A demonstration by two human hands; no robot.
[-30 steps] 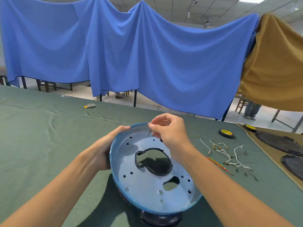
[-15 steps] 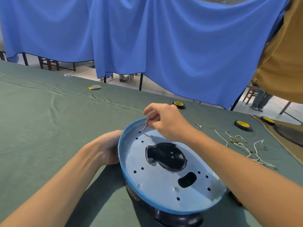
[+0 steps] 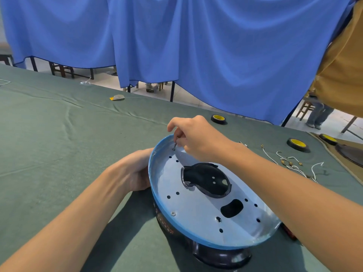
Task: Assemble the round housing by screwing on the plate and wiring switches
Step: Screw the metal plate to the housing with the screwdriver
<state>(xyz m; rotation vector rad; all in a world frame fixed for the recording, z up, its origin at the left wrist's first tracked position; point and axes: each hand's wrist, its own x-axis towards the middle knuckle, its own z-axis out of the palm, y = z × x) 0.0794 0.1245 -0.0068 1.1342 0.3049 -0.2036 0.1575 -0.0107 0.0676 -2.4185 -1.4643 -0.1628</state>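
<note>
A silvery round metal plate with a blue rim (image 3: 196,211) sits on top of a black round housing (image 3: 222,256), which stands on the green cloth-covered worktop (image 3: 59,144). The left hand (image 3: 137,173) holds the housing at its left side, under the rim. The right hand (image 3: 196,138) is over the plate's far edge, pinching a small metal screw (image 3: 174,145) whose tip touches the plate. Loose white wires (image 3: 294,166) lie to the right, black-and-yellow tape rolls (image 3: 297,144) beyond them, and a blue hanging cloth (image 3: 196,46) behind the worktop.
</note>
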